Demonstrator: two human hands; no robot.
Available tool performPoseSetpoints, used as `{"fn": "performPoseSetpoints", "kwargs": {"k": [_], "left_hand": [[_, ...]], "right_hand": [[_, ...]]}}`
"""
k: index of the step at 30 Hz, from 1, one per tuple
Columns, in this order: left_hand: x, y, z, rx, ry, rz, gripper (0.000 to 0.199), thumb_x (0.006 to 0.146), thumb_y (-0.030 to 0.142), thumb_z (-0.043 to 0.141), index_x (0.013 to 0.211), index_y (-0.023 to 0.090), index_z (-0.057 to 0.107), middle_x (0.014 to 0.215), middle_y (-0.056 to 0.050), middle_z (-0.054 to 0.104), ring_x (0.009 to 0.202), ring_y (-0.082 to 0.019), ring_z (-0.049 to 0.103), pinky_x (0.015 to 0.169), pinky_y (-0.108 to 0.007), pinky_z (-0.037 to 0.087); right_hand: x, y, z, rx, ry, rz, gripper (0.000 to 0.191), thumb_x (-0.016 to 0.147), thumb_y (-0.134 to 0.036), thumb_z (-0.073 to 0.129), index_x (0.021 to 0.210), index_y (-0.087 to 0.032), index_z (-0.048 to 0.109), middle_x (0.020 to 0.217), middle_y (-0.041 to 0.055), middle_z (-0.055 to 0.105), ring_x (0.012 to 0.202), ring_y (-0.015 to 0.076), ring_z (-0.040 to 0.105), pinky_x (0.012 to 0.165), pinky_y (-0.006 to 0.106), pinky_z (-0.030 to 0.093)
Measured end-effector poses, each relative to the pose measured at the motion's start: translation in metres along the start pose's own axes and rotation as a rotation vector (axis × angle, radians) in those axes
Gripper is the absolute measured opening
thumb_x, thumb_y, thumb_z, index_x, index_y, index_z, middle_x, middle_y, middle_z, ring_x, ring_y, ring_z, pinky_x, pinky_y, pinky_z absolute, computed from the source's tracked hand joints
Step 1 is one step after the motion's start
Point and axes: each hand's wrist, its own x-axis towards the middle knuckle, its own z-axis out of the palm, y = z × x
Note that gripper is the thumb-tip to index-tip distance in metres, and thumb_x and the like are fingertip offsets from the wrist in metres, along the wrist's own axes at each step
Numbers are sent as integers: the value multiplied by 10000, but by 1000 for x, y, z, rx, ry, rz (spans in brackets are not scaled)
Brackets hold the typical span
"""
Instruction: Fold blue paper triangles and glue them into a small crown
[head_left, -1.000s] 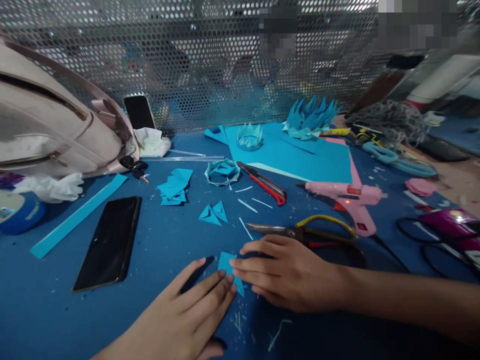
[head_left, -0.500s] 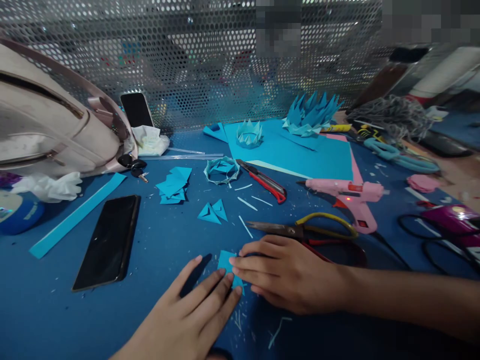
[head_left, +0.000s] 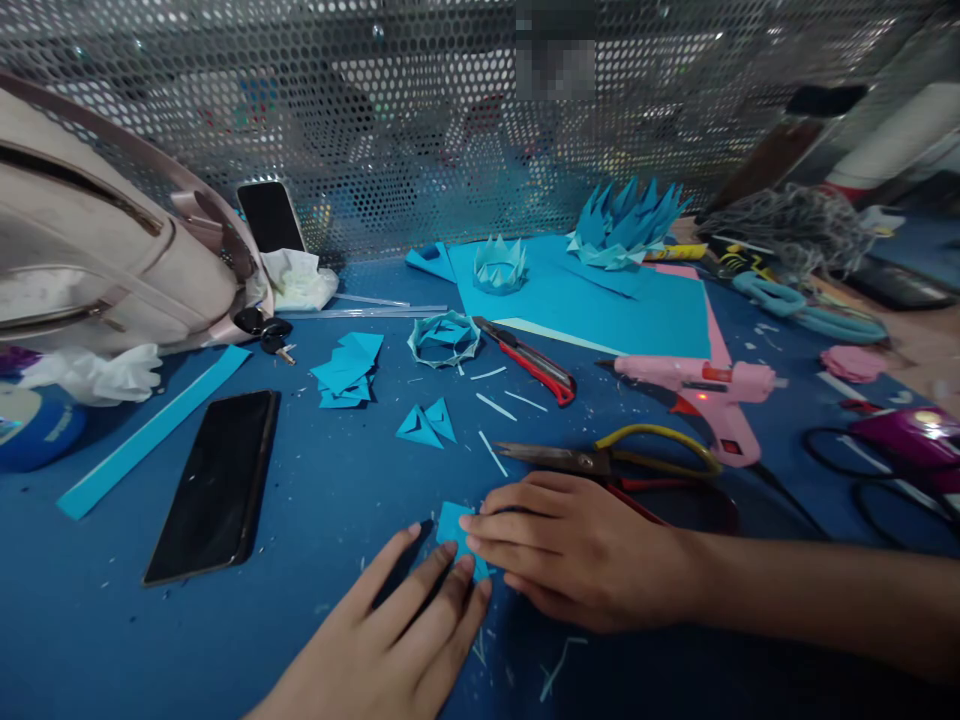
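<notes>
Head view: hands [head_left: 480, 570] near the scissors' [head_left: 607, 460] handles.

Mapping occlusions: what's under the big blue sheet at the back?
Pale paper peeks out along the front edge of the big blue sheet, pink paper at its right edge. Their covered parts, and anything else beneath, can't be seen.

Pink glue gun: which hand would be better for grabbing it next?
Probably the right hand. The pink glue gun lies on its side, beyond the scissors; the left hand is farther away. Both hands touch small blue paper.
</notes>
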Motion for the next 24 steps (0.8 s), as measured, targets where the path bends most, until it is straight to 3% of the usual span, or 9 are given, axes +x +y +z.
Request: {"fn": "performPoseSetpoints", "kwargs": {"k": [6,11,19,22,24], "left_hand": [[-1,0,0,-6,13,6,479,1076,422,262,1294,213,633,1160,14,725,1119,-218,598,1233,-527,-12],[-2,4,2,-7,39,-17,474,1077,409,268,1266,205,653,1113,8,732,1095,-213,610,1236,-507,1],[-1,-1,0,-42,24,-6,453,1064,198,232,1256,165,642,1161,-4,718,1110,-185,608,1241,-462,20],[-5,-2,3,-88,23,-33,467,1074,234,213,1247,156,640,1167,-12,715,1146,-179,583,1241,-462,23],[-8,-2,8,-103,71,-85,538,1084,360,173,1236,152,646,1144,-30,718,1144,-199,578,1236,-482,49]], "right_hand": [[-1,0,0,-21,-2,-15,281,1004,-251,444,1187,-145,630,1216,57,689,1084,197,590,873,336,474],[-2,1,2,-20,-15,-8,283,1013,-285,451,1207,-181,629,1258,13,673,1096,198,578,858,343,472],[2,0,2,-68,-68,21,312,1046,-312,403,1243,-211,622,1243,22,674,1099,183,575,873,333,445],[1,0,2,-68,-74,19,314,1044,-312,408,1251,-207,619,1245,22,672,1103,184,572,881,335,441],[0,0,2,-72,-84,17,319,1043,-317,413,1267,-206,612,1269,16,662,1111,186,566,888,337,436]]}}
